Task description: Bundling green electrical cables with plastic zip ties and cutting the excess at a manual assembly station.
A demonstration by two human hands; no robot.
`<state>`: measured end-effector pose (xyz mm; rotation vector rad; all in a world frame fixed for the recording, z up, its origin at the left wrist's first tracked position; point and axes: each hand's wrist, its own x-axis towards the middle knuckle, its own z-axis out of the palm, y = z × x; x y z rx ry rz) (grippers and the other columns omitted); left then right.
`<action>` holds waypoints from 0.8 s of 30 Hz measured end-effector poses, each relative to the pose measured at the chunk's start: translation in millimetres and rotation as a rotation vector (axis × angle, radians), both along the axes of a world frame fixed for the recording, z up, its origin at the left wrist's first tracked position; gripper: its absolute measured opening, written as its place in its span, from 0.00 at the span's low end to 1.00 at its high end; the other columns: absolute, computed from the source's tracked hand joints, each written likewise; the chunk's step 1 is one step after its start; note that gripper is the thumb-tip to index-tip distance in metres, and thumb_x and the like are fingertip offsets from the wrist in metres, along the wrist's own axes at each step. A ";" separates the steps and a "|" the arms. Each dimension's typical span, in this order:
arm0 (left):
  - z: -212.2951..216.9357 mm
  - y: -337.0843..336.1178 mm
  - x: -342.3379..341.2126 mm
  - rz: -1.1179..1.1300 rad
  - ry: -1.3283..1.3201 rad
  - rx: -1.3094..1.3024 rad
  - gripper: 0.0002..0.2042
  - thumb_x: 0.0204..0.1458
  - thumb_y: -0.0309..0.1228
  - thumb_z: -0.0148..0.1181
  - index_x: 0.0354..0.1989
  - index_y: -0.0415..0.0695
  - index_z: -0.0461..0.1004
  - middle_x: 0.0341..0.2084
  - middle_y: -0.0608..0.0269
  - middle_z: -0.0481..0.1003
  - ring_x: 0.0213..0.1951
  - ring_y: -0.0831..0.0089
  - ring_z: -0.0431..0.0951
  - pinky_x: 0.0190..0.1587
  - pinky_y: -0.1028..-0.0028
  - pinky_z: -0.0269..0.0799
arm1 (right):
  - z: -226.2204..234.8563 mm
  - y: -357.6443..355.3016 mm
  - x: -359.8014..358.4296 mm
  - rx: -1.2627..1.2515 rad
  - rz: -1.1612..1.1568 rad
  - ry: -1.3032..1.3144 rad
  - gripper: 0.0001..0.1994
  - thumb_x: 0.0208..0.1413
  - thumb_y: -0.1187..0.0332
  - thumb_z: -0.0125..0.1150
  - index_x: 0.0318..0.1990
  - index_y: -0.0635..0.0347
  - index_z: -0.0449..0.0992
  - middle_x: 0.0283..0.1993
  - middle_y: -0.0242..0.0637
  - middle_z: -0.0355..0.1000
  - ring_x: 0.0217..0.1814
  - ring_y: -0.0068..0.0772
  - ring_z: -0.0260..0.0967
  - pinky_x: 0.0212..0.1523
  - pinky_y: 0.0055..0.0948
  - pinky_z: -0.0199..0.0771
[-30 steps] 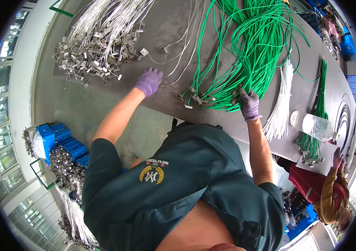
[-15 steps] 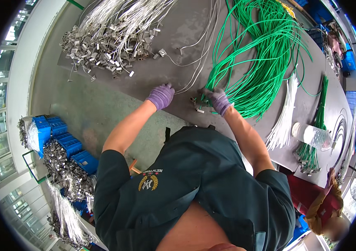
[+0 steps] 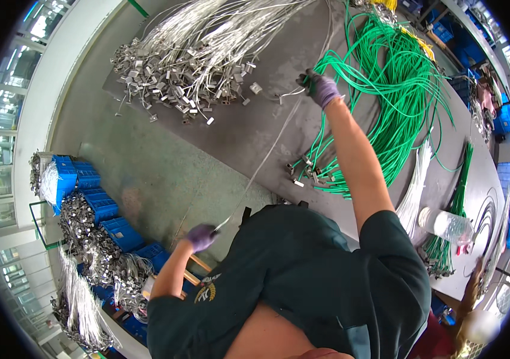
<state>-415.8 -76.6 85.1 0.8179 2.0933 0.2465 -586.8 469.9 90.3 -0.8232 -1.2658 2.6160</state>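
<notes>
My left hand [image 3: 202, 237], in a purple glove, is low beside my body and closed on the end of thin white wires [image 3: 265, 157]. These stretch taut up over the table edge toward my right hand [image 3: 321, 88]. That gloved hand is raised over the table with curled fingers, at the white wires and touching loops of green wire [image 3: 363, 75]; the grip itself is partly hidden. Left of it, a small metal connector [image 3: 255, 88] lies at the end of a short white wire. Metal connectors [image 3: 309, 172] on the green wires lie near the table's front edge.
A large heap of white wires with metal connectors [image 3: 189, 81] lies on the grey table [image 3: 231, 137]. To the right are a white wire bundle [image 3: 418, 185], a green bundle [image 3: 462, 179] and a clear plastic bottle [image 3: 446, 226]. Blue crates [image 3: 122, 232] stand lower left. Another person [image 3: 467, 317] is lower right.
My left hand has pulled down and left, drawing the white wires taut off the table. My right hand has moved up and away from the green wires' connectors, with green loops lifted beside it.
</notes>
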 end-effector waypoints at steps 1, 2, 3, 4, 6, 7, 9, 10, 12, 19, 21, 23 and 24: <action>-7.6 -34.6 18.4 0.047 0.019 -0.185 0.14 0.53 0.41 0.47 0.32 0.45 0.74 0.29 0.48 0.74 0.35 0.52 0.74 0.40 0.58 0.67 | 2.7 8.7 -10.9 0.041 -0.040 -0.037 0.12 0.55 0.64 0.53 0.44 0.61 0.67 0.37 0.41 0.72 0.39 0.43 0.73 0.22 0.29 0.64; -13.0 -68.2 37.5 0.000 0.085 -0.260 0.13 0.52 0.41 0.48 0.31 0.46 0.74 0.29 0.49 0.74 0.35 0.53 0.74 0.39 0.60 0.68 | 5.1 14.6 -18.5 -0.019 -0.063 -0.025 0.11 0.55 0.65 0.53 0.42 0.61 0.67 0.34 0.40 0.71 0.35 0.41 0.73 0.21 0.30 0.65; -21.1 -92.8 51.5 -0.038 0.128 -0.343 0.12 0.51 0.40 0.49 0.31 0.47 0.74 0.29 0.50 0.74 0.34 0.54 0.74 0.39 0.61 0.69 | 5.3 13.7 -24.7 -0.019 -0.036 -0.011 0.11 0.55 0.65 0.53 0.42 0.61 0.67 0.34 0.40 0.71 0.35 0.41 0.73 0.21 0.30 0.65; -31.1 -108.1 62.0 -0.038 0.155 -0.307 0.12 0.51 0.40 0.49 0.31 0.47 0.74 0.29 0.50 0.74 0.34 0.54 0.74 0.39 0.61 0.69 | 4.7 9.8 -28.8 -0.013 -0.005 -0.005 0.10 0.54 0.66 0.54 0.40 0.61 0.68 0.32 0.40 0.71 0.32 0.40 0.72 0.21 0.30 0.64; -41.2 -120.1 75.8 0.024 0.203 -0.199 0.09 0.49 0.37 0.52 0.31 0.47 0.74 0.28 0.52 0.75 0.32 0.55 0.74 0.37 0.63 0.70 | 1.0 -6.0 -29.2 -0.003 0.024 -0.007 0.09 0.54 0.67 0.54 0.39 0.61 0.68 0.30 0.39 0.70 0.30 0.40 0.71 0.21 0.30 0.64; -45.3 -112.0 75.7 0.008 0.166 -0.104 0.09 0.46 0.37 0.58 0.29 0.44 0.74 0.27 0.58 0.76 0.30 0.62 0.76 0.36 0.67 0.72 | -2.4 -20.3 -27.8 -0.038 -0.006 0.004 0.07 0.54 0.68 0.54 0.37 0.61 0.69 0.29 0.39 0.70 0.28 0.38 0.70 0.21 0.30 0.64; -39.2 -82.1 68.2 0.271 -0.104 0.110 0.10 0.46 0.37 0.59 0.31 0.43 0.74 0.26 0.60 0.76 0.30 0.67 0.76 0.35 0.70 0.72 | -6.7 -50.9 -19.7 -0.112 -0.095 0.019 0.05 0.51 0.70 0.54 0.34 0.62 0.70 0.26 0.41 0.70 0.22 0.40 0.69 0.18 0.33 0.65; -30.4 -61.6 61.1 0.549 -0.390 0.322 0.12 0.46 0.36 0.60 0.34 0.41 0.73 0.25 0.62 0.76 0.30 0.72 0.76 0.35 0.72 0.72 | -7.4 -66.6 -11.4 -0.132 -0.119 0.019 0.05 0.52 0.71 0.53 0.34 0.62 0.70 0.25 0.41 0.70 0.22 0.40 0.69 0.18 0.33 0.66; -11.7 -9.1 36.4 0.727 -0.592 0.611 0.18 0.47 0.37 0.60 0.43 0.39 0.70 0.26 0.63 0.75 0.31 0.76 0.75 0.35 0.76 0.72 | -4.8 -97.6 12.0 -0.108 -0.119 0.064 0.05 0.53 0.70 0.52 0.33 0.62 0.69 0.26 0.41 0.69 0.22 0.37 0.68 0.18 0.31 0.65; 6.9 165.8 -31.1 1.090 -0.577 1.022 0.16 0.53 0.36 0.53 0.45 0.37 0.68 0.20 0.63 0.71 0.20 0.77 0.69 0.22 0.78 0.65 | 21.3 -194.0 105.5 -0.022 0.165 0.110 0.08 0.52 0.67 0.56 0.31 0.62 0.68 0.22 0.36 0.67 0.20 0.31 0.68 0.18 0.27 0.67; -1.9 181.1 -35.8 1.043 -0.454 0.891 0.10 0.53 0.33 0.52 0.37 0.39 0.71 0.15 0.69 0.66 0.15 0.82 0.63 0.17 0.81 0.58 | 29.6 -189.7 108.7 -0.005 0.171 -0.004 0.09 0.53 0.65 0.56 0.32 0.62 0.70 0.24 0.36 0.69 0.22 0.30 0.70 0.20 0.27 0.69; -10.1 179.1 -30.4 1.086 -0.437 0.875 0.08 0.52 0.32 0.53 0.31 0.39 0.72 0.12 0.72 0.63 0.12 0.84 0.58 0.15 0.82 0.53 | 40.7 -164.9 100.3 0.162 0.114 0.053 0.11 0.54 0.62 0.55 0.34 0.62 0.72 0.30 0.38 0.72 0.29 0.32 0.72 0.23 0.26 0.70; -13.3 174.0 -27.0 1.087 -0.409 0.849 0.08 0.52 0.32 0.53 0.31 0.39 0.72 0.12 0.72 0.63 0.13 0.84 0.59 0.15 0.82 0.53 | 47.9 -144.9 93.0 0.172 0.028 0.132 0.12 0.54 0.62 0.54 0.37 0.63 0.72 0.34 0.39 0.74 0.33 0.33 0.74 0.23 0.27 0.71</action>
